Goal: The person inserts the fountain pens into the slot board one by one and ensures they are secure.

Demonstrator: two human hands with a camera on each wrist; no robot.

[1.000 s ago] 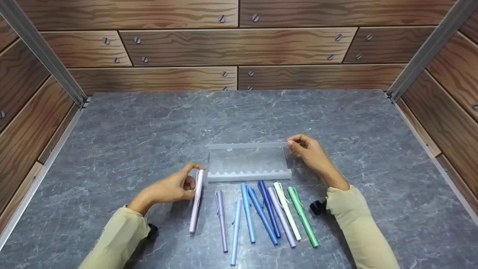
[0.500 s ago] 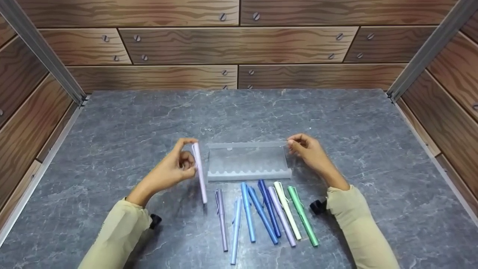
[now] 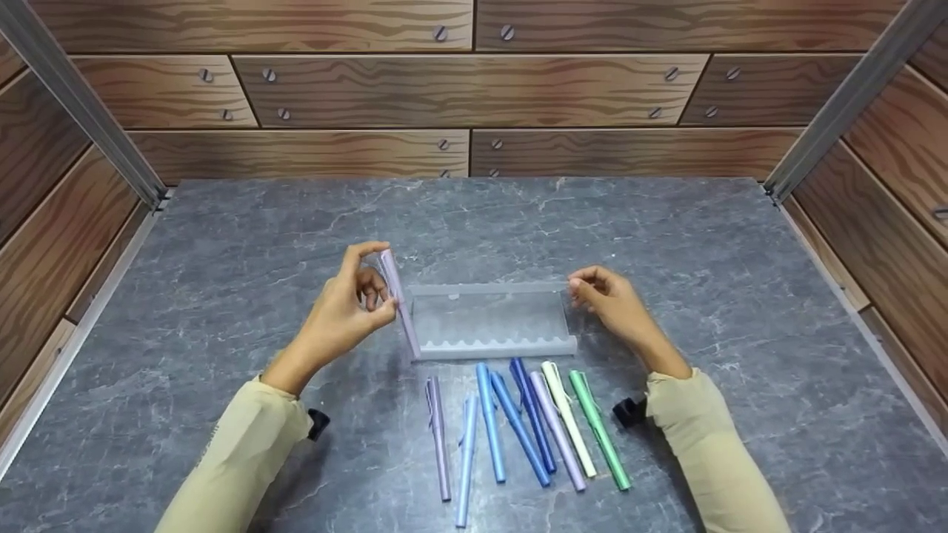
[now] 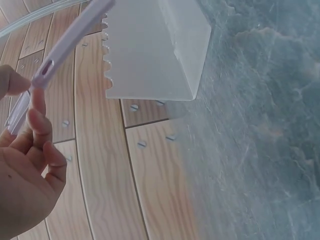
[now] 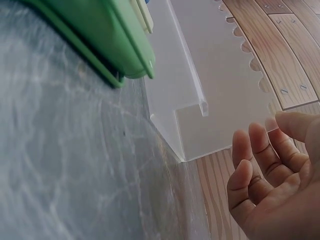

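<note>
- Beside the clear rack (image 3: 489,318), the left hand (image 3: 341,311) pinches a tilted lilac pen (image 3: 406,324)
- Opposite, the right hand (image 3: 613,302) (fingers bent) pinches a rack corner
- Left wrist view: pen's end cropped

I'm in a walled booth, lab or workshop I can't tell: a wood-print wall (image 3: 474,90) with printed screws (image 3: 441,32) behind the far edge of my marbled worktop (image 3: 296,229), matching panels (image 3: 44,148) along both sides, metal posts (image 3: 85,104) at its far corners.

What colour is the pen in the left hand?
The pen is pale purple. It shows best in the left wrist view.
</note>
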